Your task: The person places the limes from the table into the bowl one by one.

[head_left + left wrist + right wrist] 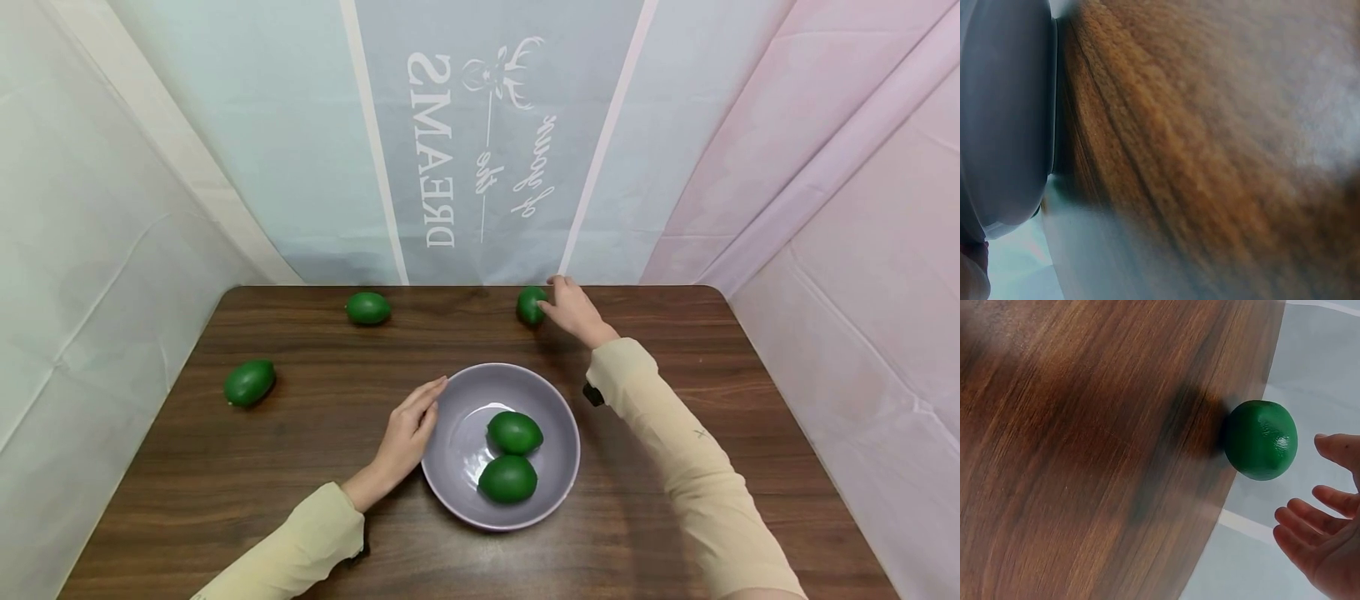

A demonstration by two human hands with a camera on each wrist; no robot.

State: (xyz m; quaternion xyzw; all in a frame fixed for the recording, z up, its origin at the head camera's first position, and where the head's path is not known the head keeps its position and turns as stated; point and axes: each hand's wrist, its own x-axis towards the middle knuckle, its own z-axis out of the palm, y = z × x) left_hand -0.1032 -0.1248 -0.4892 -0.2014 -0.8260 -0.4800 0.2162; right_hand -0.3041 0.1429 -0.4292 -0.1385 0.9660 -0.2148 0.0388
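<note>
A purple-grey bowl [450, 492] stands on the table and holds two green limes [514, 432]. Against the bowl's left side lies my left hand [405, 429], its fingers extended along the rim. In the left wrist view the bowl's outer wall [1004, 112] fills the left edge, with a bit of finger below it. My right hand [576, 310] reaches to the table's back edge, just right of a third lime [531, 306]. The right wrist view has this lime [1261, 440] on the wood, with a gap between it and the spread, slightly bent fingers [1310, 522].
Two more limes lie on the left of the wooden table [315, 450]: one lime [368, 308] near the back edge, another lime [250, 383] near the left edge. A printed cloth backdrop [495, 167] hangs behind, and pale cloth walls [862, 250] flank both sides.
</note>
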